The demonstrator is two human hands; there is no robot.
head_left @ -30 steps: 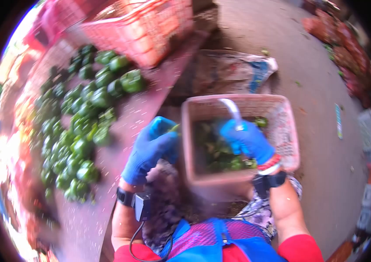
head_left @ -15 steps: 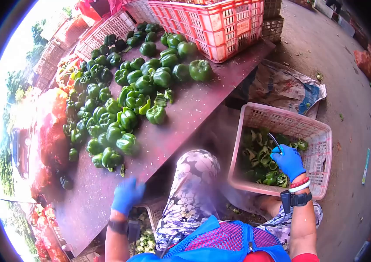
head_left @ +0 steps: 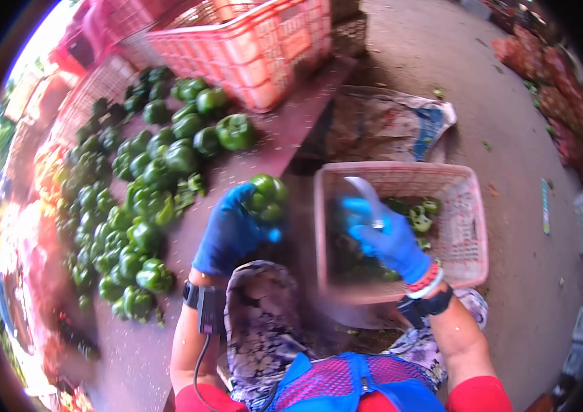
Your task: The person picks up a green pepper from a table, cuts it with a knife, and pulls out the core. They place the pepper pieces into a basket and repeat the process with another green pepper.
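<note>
My left hand point(head_left: 226, 230), in a blue glove, is closed around a green bell pepper point(head_left: 265, 200) just off the table's edge. My right hand point(head_left: 393, 242), gloved in blue too, grips a knife point(head_left: 365, 196) whose curved blade points up and to the left; its handle is hidden in the fist. That hand is over a pink plastic crate point(head_left: 471, 226) holding cut green pepper pieces point(head_left: 420, 218). Left of my left hand, a heap of whole green bell peppers point(head_left: 147, 233) lies on the dark red table point(head_left: 198, 240).
A red-and-white crate point(head_left: 264, 65) stands on the table's far end. A crumpled sack point(head_left: 387, 127) lies on the ground behind the pink crate. Filled mesh bags point(head_left: 552, 89) line the far right, and more mesh bags point(head_left: 27, 268) stand beyond the table's left side.
My left hand has moved up and right and now holds a bell pepper. My right hand has lifted out of the crate leftward with the knife. The view has shifted to the right.
</note>
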